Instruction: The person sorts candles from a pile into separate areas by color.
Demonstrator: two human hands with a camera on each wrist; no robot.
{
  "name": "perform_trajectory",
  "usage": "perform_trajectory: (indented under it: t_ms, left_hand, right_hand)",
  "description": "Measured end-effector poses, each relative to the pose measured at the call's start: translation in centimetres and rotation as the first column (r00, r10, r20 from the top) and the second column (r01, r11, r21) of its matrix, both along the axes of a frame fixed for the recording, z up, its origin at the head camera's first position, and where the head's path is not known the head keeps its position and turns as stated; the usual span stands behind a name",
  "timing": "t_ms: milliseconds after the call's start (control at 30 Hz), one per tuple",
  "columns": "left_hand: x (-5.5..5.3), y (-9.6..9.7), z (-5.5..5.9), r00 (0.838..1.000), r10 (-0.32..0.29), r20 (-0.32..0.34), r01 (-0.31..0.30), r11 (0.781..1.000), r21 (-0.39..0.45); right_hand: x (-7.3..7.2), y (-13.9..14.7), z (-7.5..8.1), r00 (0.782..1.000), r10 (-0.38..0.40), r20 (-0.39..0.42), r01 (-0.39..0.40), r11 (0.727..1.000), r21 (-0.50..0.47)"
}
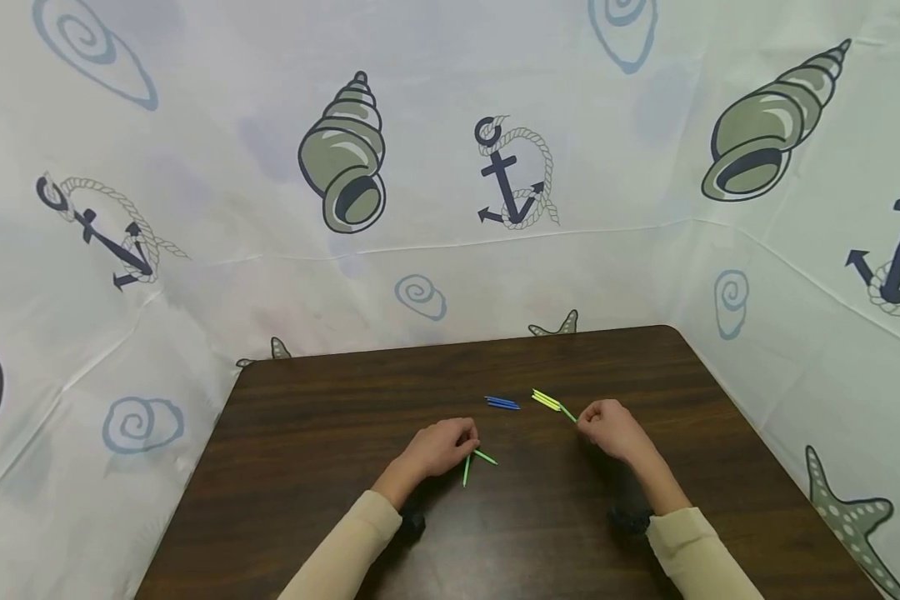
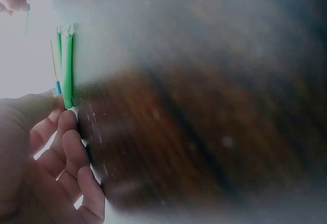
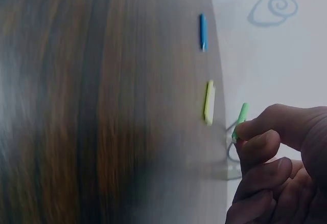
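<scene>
In the head view my left hand (image 1: pixel 441 447) is low over the table, its thumb and fingertips pinching the near end of a green candle (image 1: pixel 485 457). A second green candle (image 1: pixel 466 472) slants away beside it. Both show wicks in the left wrist view, where the nearer green candle (image 2: pixel 68 70) meets the fingertips. My right hand (image 1: pixel 612 428) pinches another green candle (image 3: pixel 241 120) between thumb and index finger, just off the near end of the yellow candles (image 1: pixel 546 400). Left of those lie several blue candles (image 1: pixel 502 403), side by side.
The dark wooden table (image 1: pixel 315 467) has its far edge against a pale curtain (image 1: pixel 435 167) printed with shells and anchors. The curtain also runs along the left and right sides. Dark wrist straps (image 1: pixel 412 525) sit under both forearms.
</scene>
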State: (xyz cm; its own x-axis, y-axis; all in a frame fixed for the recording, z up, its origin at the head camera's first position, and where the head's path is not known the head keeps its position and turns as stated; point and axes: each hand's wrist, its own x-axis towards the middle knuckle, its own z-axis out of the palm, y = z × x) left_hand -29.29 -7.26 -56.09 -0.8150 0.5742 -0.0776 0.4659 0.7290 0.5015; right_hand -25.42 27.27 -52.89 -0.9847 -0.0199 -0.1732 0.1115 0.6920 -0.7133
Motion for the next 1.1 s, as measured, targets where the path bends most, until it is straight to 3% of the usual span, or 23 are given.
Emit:
perform_trajectory:
  t_ms: [267,400,567,1100]
  left_hand:
    - [-0.3,-0.3,0.1,0.998,-0.032,0.049,0.032,0.999,0.008]
    - [-0.4,-0.4,0.1,0.995,-0.066,0.069,0.065,0.998,0.017]
    - [-0.3,-0.4,0.2,0.995,-0.058,0.076,0.057,0.998,0.017]
    - [-0.3,-0.5,0.1,0.997,-0.049,0.059,0.049,0.999,0.006]
  right_hand:
    - [-0.8,1.9,-0.7,0.999,-0.022,0.027,0.019,0.996,0.088]
    - [-0.7,2.4,-0.7,0.998,-0.062,0.032,0.055,0.982,0.183]
    - [-0.6,2.4,-0.3,0.994,-0.102,0.042,0.086,0.958,0.274]
    - [-0.7,2.4,-1.2,0.989,-0.137,0.047,0.117,0.947,0.301]
